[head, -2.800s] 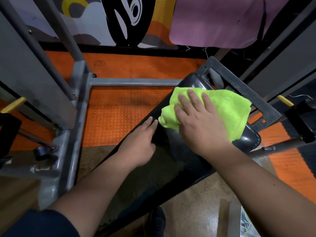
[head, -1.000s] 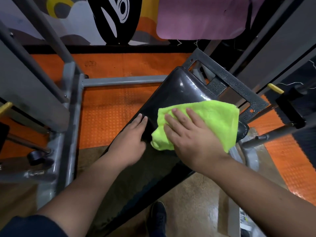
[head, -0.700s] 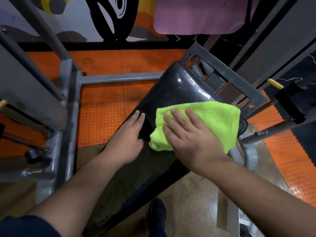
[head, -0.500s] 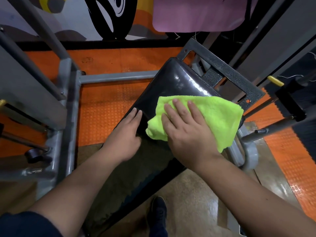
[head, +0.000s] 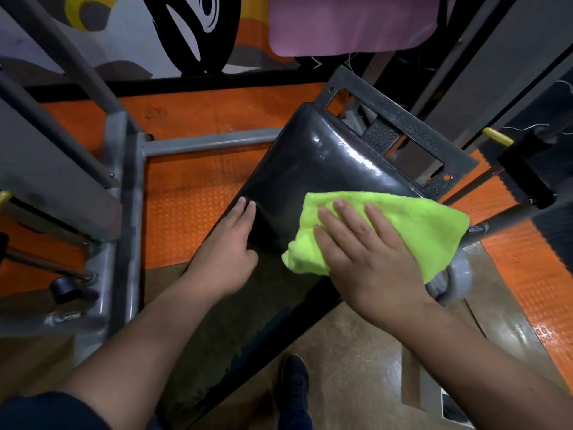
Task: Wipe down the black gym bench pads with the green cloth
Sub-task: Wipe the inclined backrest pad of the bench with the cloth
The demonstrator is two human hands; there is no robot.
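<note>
A glossy black bench pad (head: 313, 162) runs diagonally from the upper right down toward me. The bright green cloth (head: 415, 228) lies spread on its right side. My right hand (head: 366, 259) presses flat on the cloth with fingers spread, covering its near part. My left hand (head: 229, 252) rests flat on the pad's left edge, fingers together and pointing away from me, holding nothing.
A grey steel frame (head: 124, 193) with a crossbar stands to the left. A dark metal plate (head: 403, 128) with cut-outs sits behind the pad. Orange studded floor mats (head: 189, 193) surround the bench. A black shoe (head: 294, 383) shows below.
My right hand slid the cloth from the pad's far end down toward the middle and right side. The far end now shows bare and shiny. My left hand stayed on the left edge.
</note>
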